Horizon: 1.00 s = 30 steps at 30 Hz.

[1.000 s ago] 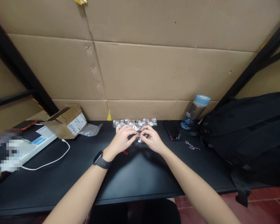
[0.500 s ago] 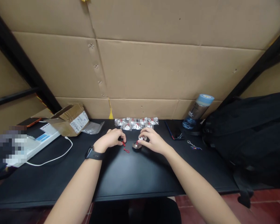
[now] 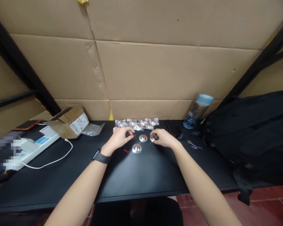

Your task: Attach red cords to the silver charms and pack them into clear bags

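My left hand [image 3: 121,137] pinches a small red cord loop [image 3: 132,135] between thumb and fingertips, just above the black table. My right hand [image 3: 163,137] has its fingers closed on the rim of a silver finger cymbal [image 3: 153,138], which the fingers partly cover. Between the hands lies a second finger cymbal [image 3: 143,138], dome up with a red centre. A third cymbal [image 3: 136,148] sits nearer to me, and left of it is another red cord loop [image 3: 127,151]. Behind my hands, several cymbals in clear bags [image 3: 138,126] are lined up.
At the left stand an open cardboard box [image 3: 72,121], a plastic bag [image 3: 93,129] and a white power strip [image 3: 41,146] with a cable. To the right are a dark phone [image 3: 173,130], a water bottle [image 3: 198,111], a small charm [image 3: 195,146] and a black backpack [image 3: 254,138].
My left hand has moved right and a little away from me, now pinching a red loop. My right hand has shifted right onto another cymbal, uncovering two cymbals on the table.
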### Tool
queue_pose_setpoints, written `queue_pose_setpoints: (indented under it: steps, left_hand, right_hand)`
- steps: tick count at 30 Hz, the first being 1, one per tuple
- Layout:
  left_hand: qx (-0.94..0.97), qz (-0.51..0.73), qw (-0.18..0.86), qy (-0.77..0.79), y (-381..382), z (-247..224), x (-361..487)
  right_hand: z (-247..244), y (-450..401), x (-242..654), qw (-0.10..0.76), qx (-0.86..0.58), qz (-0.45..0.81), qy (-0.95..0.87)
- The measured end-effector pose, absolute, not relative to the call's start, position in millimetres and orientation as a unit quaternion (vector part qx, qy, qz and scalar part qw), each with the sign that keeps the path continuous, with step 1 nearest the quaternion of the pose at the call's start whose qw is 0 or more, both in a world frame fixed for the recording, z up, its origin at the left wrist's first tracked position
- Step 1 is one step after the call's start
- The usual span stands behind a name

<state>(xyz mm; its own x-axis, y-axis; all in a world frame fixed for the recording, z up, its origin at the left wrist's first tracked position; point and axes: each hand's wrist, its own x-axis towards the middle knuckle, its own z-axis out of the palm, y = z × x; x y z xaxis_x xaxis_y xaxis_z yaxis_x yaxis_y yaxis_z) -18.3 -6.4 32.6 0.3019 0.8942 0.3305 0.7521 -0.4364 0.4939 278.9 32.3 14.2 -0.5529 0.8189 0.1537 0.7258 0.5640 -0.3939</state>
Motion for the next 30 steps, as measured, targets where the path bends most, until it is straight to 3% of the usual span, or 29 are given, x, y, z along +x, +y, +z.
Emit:
queue_pose_setpoints:
  steps: [5, 13, 22, 30]
  left_hand:
    - [0.788, 0.300, 0.125, 0.523, -11, 26, 3]
    - [0.715, 0.437, 0.255, 0.483, -11, 17, 20]
    - [0.723, 0.464, 0.198, 0.472, -15, 16, 26]
    - [0.736, 0.412, 0.123, 0.523, -23, 26, 27]
  right_hand:
    - [17, 29, 273, 0.211, -0.451, 0.145, -0.855]
    - [34, 13, 246, 0.445, -0.309, 0.288, -0.790]
    - [24, 0, 223, 0.484, -0.271, 0.345, -0.757]
    - [20, -3, 216, 0.512, -0.280, 0.330, -0.742]
